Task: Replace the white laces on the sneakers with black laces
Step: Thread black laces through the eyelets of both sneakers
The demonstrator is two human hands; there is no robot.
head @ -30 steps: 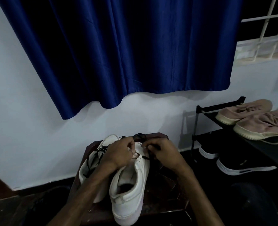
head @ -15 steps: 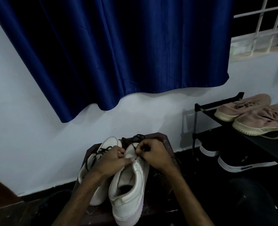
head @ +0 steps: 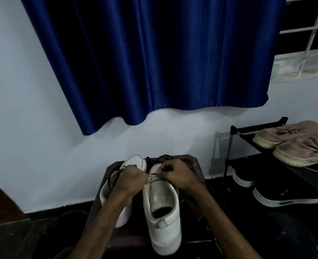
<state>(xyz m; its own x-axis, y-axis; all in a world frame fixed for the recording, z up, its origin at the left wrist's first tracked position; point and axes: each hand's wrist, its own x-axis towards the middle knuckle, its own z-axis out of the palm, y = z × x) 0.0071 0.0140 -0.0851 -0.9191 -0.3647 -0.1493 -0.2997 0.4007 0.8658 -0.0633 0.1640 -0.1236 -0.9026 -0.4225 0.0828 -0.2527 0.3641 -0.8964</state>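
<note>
At lower centre of frame, over the toe of the right white sneaker (head: 163,212), the left hand (head: 131,179) gripping its eyelet edge and the right hand (head: 175,174) pinching the black lace (head: 154,173) have closed together, one bar now crossing the lowest eyelets: lacing judged barely begun

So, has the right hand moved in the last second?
Yes. Measured against the stool, the right hand has shifted left, further over the nearer sneaker toe, pinching the black lace.
</note>
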